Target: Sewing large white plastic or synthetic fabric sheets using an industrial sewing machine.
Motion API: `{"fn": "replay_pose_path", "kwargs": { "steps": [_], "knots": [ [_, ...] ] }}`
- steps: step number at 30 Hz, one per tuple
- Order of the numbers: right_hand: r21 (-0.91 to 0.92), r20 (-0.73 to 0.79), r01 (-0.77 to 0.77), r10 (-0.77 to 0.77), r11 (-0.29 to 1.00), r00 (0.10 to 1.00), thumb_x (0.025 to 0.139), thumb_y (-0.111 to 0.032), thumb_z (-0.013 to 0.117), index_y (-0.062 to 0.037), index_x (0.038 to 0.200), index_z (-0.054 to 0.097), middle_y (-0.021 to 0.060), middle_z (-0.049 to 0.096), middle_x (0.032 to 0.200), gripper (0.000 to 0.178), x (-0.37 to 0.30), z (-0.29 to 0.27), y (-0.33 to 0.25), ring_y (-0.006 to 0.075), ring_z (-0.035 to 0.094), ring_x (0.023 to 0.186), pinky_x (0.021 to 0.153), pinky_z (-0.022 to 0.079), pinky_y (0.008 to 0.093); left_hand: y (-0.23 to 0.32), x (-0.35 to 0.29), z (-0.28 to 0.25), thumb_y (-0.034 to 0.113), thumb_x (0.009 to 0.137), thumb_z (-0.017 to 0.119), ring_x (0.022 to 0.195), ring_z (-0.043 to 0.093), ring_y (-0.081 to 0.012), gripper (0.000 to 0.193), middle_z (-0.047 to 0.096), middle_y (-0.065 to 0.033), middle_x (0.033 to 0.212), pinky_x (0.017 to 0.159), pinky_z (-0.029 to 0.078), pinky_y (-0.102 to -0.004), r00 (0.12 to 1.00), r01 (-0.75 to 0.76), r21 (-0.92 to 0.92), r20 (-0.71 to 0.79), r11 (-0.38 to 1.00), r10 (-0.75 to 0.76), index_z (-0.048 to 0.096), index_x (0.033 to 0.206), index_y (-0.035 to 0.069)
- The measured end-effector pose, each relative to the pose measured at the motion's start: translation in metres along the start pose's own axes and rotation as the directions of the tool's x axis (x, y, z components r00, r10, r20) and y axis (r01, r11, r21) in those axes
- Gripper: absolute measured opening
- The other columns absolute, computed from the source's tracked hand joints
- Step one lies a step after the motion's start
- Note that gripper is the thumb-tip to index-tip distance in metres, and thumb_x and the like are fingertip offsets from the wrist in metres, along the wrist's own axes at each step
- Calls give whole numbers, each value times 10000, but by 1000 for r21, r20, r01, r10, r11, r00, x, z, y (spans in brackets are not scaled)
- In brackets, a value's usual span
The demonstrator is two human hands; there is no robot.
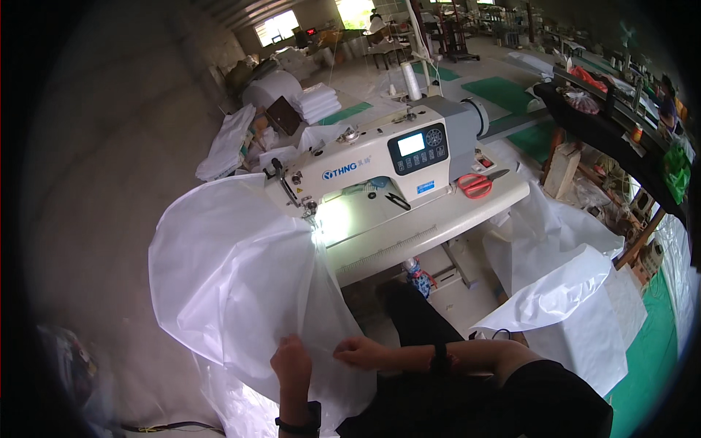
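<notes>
A large white plastic-like sheet [226,263] drapes over the left end of a white sewing machine's table and down to my lap. Its upper edge runs to the lit needle area of the sewing machine [350,162]. My left hand [291,359] is closed on the sheet near its lower part. Just to the right, my right hand [359,352] pinches the same sheet, its fingers pressed together. Both hands are well below the needle, on the near side. The fingertips are partly hidden, so the exact fold between them cannot be made out.
Red-handled scissors [476,185] and small black thread snips [398,201] lie on the machine table. A white thread cone [410,81] stands behind. More white sheeting [562,292] hangs at the right. Stacked white sheets [317,103] lie at the back, near green floor mats [499,93].
</notes>
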State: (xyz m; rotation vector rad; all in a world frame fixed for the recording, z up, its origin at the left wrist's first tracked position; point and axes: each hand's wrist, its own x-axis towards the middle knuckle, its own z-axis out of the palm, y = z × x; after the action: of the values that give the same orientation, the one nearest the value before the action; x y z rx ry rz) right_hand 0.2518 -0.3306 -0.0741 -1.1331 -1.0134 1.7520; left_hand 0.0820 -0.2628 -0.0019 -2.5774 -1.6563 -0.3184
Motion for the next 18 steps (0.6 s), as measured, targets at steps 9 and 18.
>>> {"fn": "replay_pose_path", "kwargs": {
  "steps": [9,18],
  "knots": [
    [-185,-53,62,-73,981,996,891,-177,507,-43,1052,559,67,617,745,216,-32,0,-6,151,584,610,529,466,311,50,-24,21,284,920,455,751,550,-477,259,573,-255,744,624,441,-526,992,2,-630,101,777,79,517,836,47],
    [-762,438,482,-204,432,876,909,-267,492,9,936,551,200,621,789,284,-70,23,-21,338,626,778,730,485,391,49,-32,17,283,874,512,743,558,-480,269,568,-278,735,615,447,-518,978,50,-589,193,807,80,524,828,19]
  ]
}}
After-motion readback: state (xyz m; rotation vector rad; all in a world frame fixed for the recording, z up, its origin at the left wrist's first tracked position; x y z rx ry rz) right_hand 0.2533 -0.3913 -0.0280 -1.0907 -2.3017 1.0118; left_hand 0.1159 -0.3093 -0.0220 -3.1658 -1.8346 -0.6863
